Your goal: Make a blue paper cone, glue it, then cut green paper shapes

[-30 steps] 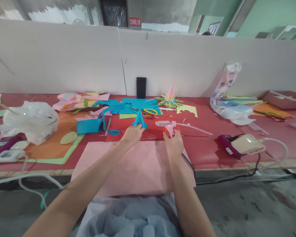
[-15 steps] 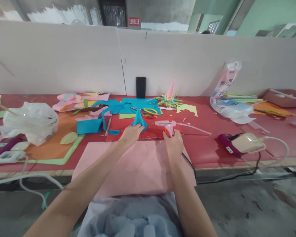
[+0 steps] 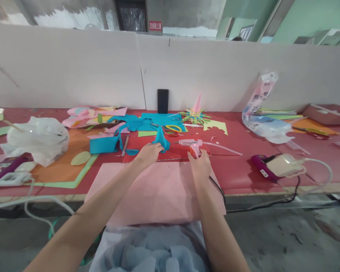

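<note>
Blue paper cone [image 3: 160, 137]: already shaped, stood upright on the red sheet [image 3: 138, 142]; your left hand [image 3: 149, 153] touched its base, pinch unclear. Your right hand's [image 3: 200, 164] grip enclosed the glue gun [image 3: 189, 142], sheet's right end. Any gluing: not discernible.

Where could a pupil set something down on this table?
Bare red tabletop shows between the right hand and purple power strip, and between the scalloped yellow paper and plastic packet. Left of the blue cone is crowded with paper scraps and a white bag.
</note>
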`<state>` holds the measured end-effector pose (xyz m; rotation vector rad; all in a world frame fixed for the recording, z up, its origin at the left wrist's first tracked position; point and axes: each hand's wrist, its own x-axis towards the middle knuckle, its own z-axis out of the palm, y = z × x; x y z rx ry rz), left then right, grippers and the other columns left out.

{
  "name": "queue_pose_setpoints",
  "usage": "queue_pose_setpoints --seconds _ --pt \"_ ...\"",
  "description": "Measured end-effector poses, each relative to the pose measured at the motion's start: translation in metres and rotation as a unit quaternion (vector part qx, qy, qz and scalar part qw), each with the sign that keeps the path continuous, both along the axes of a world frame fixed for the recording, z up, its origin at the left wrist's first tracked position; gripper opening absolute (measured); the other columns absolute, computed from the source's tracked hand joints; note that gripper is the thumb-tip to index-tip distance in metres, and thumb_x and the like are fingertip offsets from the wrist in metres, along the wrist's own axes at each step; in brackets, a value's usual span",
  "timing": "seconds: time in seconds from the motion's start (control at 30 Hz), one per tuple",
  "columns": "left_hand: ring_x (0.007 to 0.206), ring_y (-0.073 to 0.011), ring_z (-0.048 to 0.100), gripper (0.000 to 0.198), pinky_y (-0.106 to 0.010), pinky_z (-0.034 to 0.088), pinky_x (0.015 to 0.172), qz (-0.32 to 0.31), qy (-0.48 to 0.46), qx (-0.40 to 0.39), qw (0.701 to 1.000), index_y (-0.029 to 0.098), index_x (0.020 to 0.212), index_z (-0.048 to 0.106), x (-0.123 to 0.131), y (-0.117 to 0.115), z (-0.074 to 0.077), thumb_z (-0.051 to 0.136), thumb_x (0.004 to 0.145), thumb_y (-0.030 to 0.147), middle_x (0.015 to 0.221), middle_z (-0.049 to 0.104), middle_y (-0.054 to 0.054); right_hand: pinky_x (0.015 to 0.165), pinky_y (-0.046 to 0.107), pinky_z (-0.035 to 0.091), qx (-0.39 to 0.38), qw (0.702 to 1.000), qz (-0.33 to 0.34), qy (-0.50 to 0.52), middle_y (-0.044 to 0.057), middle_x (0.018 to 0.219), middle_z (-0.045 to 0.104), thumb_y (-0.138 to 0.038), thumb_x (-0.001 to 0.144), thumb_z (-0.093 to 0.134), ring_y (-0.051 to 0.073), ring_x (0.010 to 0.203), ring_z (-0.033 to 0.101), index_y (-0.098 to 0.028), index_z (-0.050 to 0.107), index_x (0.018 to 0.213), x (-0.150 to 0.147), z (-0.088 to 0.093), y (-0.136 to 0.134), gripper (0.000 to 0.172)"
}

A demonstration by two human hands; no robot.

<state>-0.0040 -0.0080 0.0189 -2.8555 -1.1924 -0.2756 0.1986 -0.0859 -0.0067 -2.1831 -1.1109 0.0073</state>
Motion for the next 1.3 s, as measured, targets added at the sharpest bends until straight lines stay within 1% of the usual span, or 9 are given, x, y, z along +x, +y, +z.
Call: queue_pose_setpoints --seconds 0.17,0.37,0.47,0.6,0.73,0.83,1.03,1.17,1.3 --pt "0.096 -0.0155 0.054 0.038 -0.029 0.041 0.087 0.030 -0.059 0.018 0.998 0.022 0.104 0.060 -0.015 0.003 -0.006 0.036 0.078 0.008 0.104 0.058 -0.004 0.066 0.028 0.037 0.003 1.000 0.003 0.005 0.008 0.109 0.058 -0.049 0.075 0.050 0.022 0.090 0.057 -0.020 0.046 0.113 0.000 0.000 0.000 0.047" --pt "0.097 -0.0168 0.050 0.035 -0.031 0.040 0.088 0.033 -0.064 0.034 0.997 0.022 0.103 0.060 -0.023 0.001 -0.010 0.038 0.078 0.009 0.100 0.053 -0.005 0.066 0.028 0.037 -0.001 1.000 0.003 0.005 0.008 0.108 0.059 -0.049 0.075 0.050 0.023 0.091 0.057 -0.020 0.047 0.111 0.000 0.002 0.000 0.047" --pt "0.096 -0.0166 0.049 0.035 -0.031 0.040 0.088 0.032 -0.072 0.039 0.996 0.022 0.102 0.060 -0.021 0.002 -0.010 0.038 0.078 0.010 0.100 0.053 -0.005 0.066 0.028 0.037 0.000 1.000 0.003 0.010 0.007 0.108 0.059 -0.048 0.075 0.050 0.022 0.091 0.057 -0.020 0.046 0.112 0.000 0.002 0.000 0.047" --pt "0.097 -0.0171 0.050 0.035 -0.031 0.039 0.087 0.020 -0.049 0.041 0.998 0.022 0.101 0.061 -0.018 0.002 -0.008 0.039 0.078 0.009 0.099 0.056 -0.005 0.067 0.028 0.037 0.000 1.000 0.002 0.010 0.008 0.107 0.059 -0.049 0.075 0.050 0.022 0.090 0.058 -0.020 0.047 0.112 -0.001 0.002 -0.001 0.047" --pt "0.095 -0.0188 0.052 0.034 -0.034 0.039 0.084 0.029 -0.016 0.052 0.998 0.021 0.101 0.060 -0.012 -0.001 -0.006 0.038 0.078 0.010 0.100 0.059 -0.006 0.066 0.028 0.037 0.005 1.000 0.003 0.013 0.008 0.107 0.059 -0.048 0.075 0.050 0.023 0.090 0.057 -0.019 0.047 0.112 -0.001 0.003 -0.001 0.047" --pt "0.096 -0.0193 0.054 0.033 -0.034 0.039 0.084 0.039 -0.013 0.053 0.998 0.022 0.100 0.061 -0.007 -0.003 -0.003 0.038 0.079 0.011 0.099 0.062 -0.006 0.067 0.028 0.037 0.007 1.000 0.006 0.010 0.008 0.107 0.059 -0.049 0.075 0.049 0.023 0.090 0.057 -0.019 0.047 0.112 -0.001 0.003 -0.001 0.048" --pt "0.086 -0.0173 0.060 0.035 -0.030 0.042 0.079 0.095 -0.008 0.003 0.995 0.026 0.100 0.062 0.004 -0.006 0.008 0.038 0.078 0.012 0.103 0.065 -0.001 0.066 0.028 0.036 0.009 1.000 0.005 0.008 0.008 0.107 0.059 -0.049 0.075 0.050 0.022 0.089 0.057 -0.020 0.046 0.113 0.001 -0.002 0.001 0.048" --pt "0.085 -0.0179 0.061 0.036 -0.028 0.043 0.073 0.102 0.003 -0.015 0.995 0.028 0.102 0.061 0.009 -0.006 0.013 0.039 0.077 0.014 0.103 0.066 0.000 0.066 0.028 0.036 0.009 1.000 0.004 0.014 0.008 0.107 0.059 -0.049 0.075 0.050 0.022 0.089 0.057 -0.021 0.046 0.113 0.001 -0.001 0.000 0.048" --pt "0.085 -0.0176 0.061 0.034 -0.027 0.044 0.072 0.109 0.007 -0.017 0.994 0.026 0.098 0.063 0.011 -0.007 0.016 0.039 0.077 0.015 0.102 0.066 0.000 0.065 0.028 0.036 0.002 1.000 0.000 0.023 0.008 0.106 0.059 -0.049 0.075 0.050 0.023 0.088 0.057 -0.019 0.047 0.112 0.000 0.003 0.000 0.048"
